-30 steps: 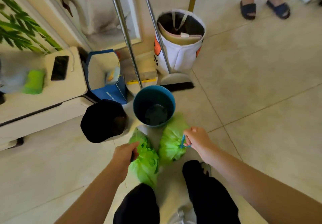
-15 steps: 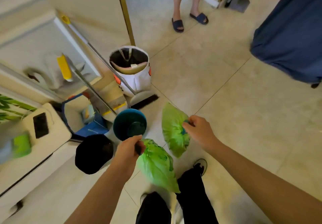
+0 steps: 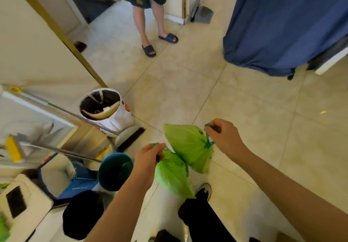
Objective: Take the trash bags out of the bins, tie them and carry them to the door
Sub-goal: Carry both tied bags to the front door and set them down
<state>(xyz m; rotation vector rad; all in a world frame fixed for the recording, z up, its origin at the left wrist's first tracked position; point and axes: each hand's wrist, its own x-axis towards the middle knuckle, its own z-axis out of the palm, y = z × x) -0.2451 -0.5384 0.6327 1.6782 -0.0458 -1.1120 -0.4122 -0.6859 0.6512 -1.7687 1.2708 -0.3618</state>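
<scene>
Two tied green trash bags hang in the air above the tiled floor. My left hand [image 3: 148, 159] grips the top of the nearer green bag [image 3: 172, 177], which hangs low beside my leg. My right hand [image 3: 224, 138] grips the teal drawstring of the other green bag [image 3: 188, 144], held slightly higher and further out. A teal bin [image 3: 114, 168] stands without a bag just left of my left hand. A black bin [image 3: 82, 213] sits lower left.
A person in slippers [image 3: 148, 50] stands ahead near a doorway. A white fabric basket [image 3: 107, 110], broom and mop handles [image 3: 75, 113], and a blue bag [image 3: 75, 181] crowd the left. A blue cloth-covered object [image 3: 282, 25] fills the upper right. A white cabinet with a phone [image 3: 16, 200] is at lower left.
Both bags have been lifted off the floor beside the teal bin. My view has risen and turned toward the open floor and the standing person.
</scene>
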